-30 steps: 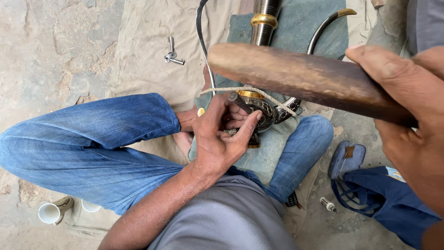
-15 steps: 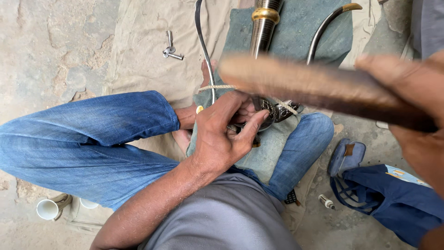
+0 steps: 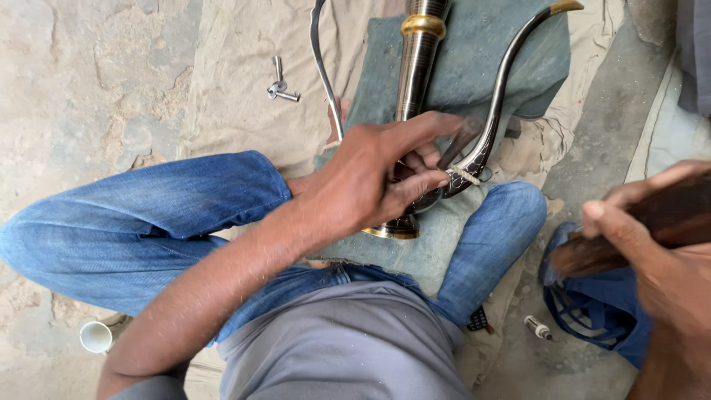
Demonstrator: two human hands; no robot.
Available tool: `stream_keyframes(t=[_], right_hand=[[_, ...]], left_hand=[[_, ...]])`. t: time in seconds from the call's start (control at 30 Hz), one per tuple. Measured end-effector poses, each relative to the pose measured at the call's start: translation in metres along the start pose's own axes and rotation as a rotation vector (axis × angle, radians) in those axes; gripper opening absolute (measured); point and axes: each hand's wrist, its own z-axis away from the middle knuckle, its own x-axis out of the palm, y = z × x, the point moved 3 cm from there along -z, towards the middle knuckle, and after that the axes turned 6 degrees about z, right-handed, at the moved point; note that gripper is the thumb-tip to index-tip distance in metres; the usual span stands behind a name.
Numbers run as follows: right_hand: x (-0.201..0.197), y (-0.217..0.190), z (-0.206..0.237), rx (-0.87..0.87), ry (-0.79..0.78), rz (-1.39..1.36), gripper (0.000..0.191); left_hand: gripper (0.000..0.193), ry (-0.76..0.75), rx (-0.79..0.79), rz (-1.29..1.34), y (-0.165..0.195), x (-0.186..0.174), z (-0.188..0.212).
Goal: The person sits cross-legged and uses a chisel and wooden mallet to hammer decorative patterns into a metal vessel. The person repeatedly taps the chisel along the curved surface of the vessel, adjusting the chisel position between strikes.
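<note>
My left hand (image 3: 374, 174) lies over the lower body of a dark metal vessel (image 3: 415, 81) with brass bands and grips it between my crossed legs. A curved dark handle (image 3: 495, 111) with a brass tip arcs off the vessel's right side, bound to it with pale string (image 3: 465, 175). My right hand (image 3: 663, 274) is at the right edge, closed around a thick brown wooden stick (image 3: 652, 222) held well away from the vessel.
A grey-green cloth (image 3: 474, 67) lies under the vessel on a beige sheet (image 3: 229, 81). Small metal fittings (image 3: 280, 87) rest on the sheet at the back. A white cup (image 3: 95, 337) stands at lower left, a blue sandal (image 3: 592, 311) and a small bolt (image 3: 538, 327) at lower right.
The wooden stick in my right hand has swung from across the vessel to the lower right. My left hand has shifted up over the vessel's body.
</note>
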Motion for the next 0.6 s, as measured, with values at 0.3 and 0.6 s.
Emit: stream_keyframes(t=[0.3, 0.6], right_hand=[[0.045, -0.007, 0.048, -0.022, -0.020, -0.661, 0.069], [0.025, 0.006, 0.074, 0.004, 0.228, 0.169, 0.033]], left_hand=[[0.047, -0.438, 0.105, -0.320, 0.008, 0.016, -0.053], [0.047, -0.540, 0.296, -0.184, 0.008, 0.007, -0.053]])
